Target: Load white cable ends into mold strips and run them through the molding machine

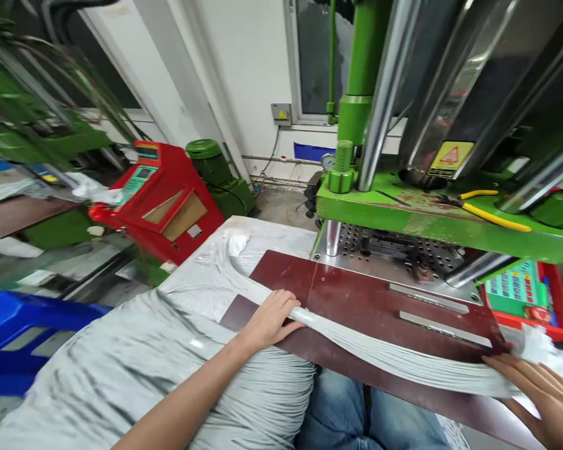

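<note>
A long bundle of thin pale-grey cables [375,344] lies across a dark red-brown board [347,287]. My left hand [272,315] is closed around its middle, thumb on the near side. At the bundle's right end is my right hand [544,390], fingers along the far edge and thumb at the near edge, with the cable ends between them. Leftward, the bundle curves off the board over a plastic-covered surface [281,231]. Two narrow metal strips, the upper strip [429,298] and the lower strip [445,329], rest on the board beyond the cables.
A large heap of grey cables [169,375] lies at my left. Ahead stands a green press [431,219] with a perforated metal plate [347,244] and yellow-handled pliers [490,212]. A control panel [516,290] is at right. A red cabinet [178,200] and blue plastic object [23,331] stand left.
</note>
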The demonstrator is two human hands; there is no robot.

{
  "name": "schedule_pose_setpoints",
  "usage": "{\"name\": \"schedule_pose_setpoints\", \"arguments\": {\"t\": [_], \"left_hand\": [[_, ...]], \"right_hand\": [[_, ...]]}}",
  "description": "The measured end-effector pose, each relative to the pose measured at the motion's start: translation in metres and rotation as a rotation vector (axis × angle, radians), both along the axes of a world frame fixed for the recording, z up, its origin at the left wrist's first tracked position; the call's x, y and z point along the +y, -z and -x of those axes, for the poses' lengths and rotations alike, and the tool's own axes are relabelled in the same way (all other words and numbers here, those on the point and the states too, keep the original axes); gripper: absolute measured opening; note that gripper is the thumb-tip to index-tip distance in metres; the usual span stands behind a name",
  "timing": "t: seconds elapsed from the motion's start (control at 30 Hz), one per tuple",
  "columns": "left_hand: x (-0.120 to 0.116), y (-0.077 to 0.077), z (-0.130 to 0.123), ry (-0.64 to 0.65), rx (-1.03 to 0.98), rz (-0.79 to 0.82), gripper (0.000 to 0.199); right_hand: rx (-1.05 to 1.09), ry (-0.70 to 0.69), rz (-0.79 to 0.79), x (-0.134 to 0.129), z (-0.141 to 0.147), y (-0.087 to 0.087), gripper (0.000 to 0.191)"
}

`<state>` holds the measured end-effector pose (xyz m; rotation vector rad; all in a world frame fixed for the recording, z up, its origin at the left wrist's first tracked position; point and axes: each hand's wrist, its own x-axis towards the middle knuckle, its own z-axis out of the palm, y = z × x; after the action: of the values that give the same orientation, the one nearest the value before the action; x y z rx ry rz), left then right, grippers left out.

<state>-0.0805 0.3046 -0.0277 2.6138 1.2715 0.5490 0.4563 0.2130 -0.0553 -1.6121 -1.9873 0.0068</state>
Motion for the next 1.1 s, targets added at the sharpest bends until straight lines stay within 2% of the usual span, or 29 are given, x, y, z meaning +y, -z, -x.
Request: {"name": "schedule_pose_setpoints", "arguments": {"t": [0.07,0.13,0.23,0.3,0.33,0.43,0.53,0.67,0.77,0.87,0.97,1.03,1.1], "left_hand": [[-0.001,-0.003,0.003,0.033,0.016,0.016,0.033],[0.002,-0.004,0.002,0.032,0.078,0.017,0.040],[0.008,0.002,-0.018,0.041,0.142,-0.100,0.066],[0.004,0.010,-0.042,0.117,0.147,-0.170,0.069],[0.001,0.016,-0.054,0.153,0.141,-0.208,0.068],[-0.003,0.032,-0.083,0.182,0.126,-0.327,0.055],[0.006,0.041,-0.091,0.181,0.143,-0.342,0.042],[0.016,0.031,-0.085,0.144,0.111,-0.278,0.045],[0.015,0.023,-0.080,0.136,0.112,-0.241,0.040],[0.011,0.018,-0.076,0.082,0.132,-0.227,0.035],[0.000,0.010,-0.078,0.004,0.148,-0.161,0.035],[-0.009,0.003,-0.089,-0.013,0.151,-0.119,0.044],[-0.016,0.000,-0.110,0.021,0.157,-0.103,0.049]], "right_hand": [[-0.248,-0.066,0.135,-0.006,0.003,-0.017,0.046],[-0.316,-0.040,0.285,-0.008,0.013,-0.040,0.042],[-0.323,0.083,0.425,-0.002,0.034,-0.070,0.043],[-0.272,0.116,0.412,0.004,0.053,-0.082,0.058],[-0.217,0.086,0.394,0.006,0.065,-0.086,0.060],[-0.088,0.025,0.268,0.017,0.102,-0.085,0.050],[-0.194,0.061,0.293,0.035,0.123,-0.077,0.049],[-0.210,0.089,0.340,0.058,0.116,-0.062,0.024],[-0.192,0.007,0.343,0.074,0.109,-0.053,0.022],[-0.158,-0.072,0.305,0.086,0.111,-0.052,0.023],[-0.099,-0.108,0.251,0.082,0.117,-0.055,0.023],[-0.031,-0.135,0.218,0.068,0.122,-0.055,0.022],[0.069,-0.187,0.162,0.045,0.126,-0.053,0.022]]}}
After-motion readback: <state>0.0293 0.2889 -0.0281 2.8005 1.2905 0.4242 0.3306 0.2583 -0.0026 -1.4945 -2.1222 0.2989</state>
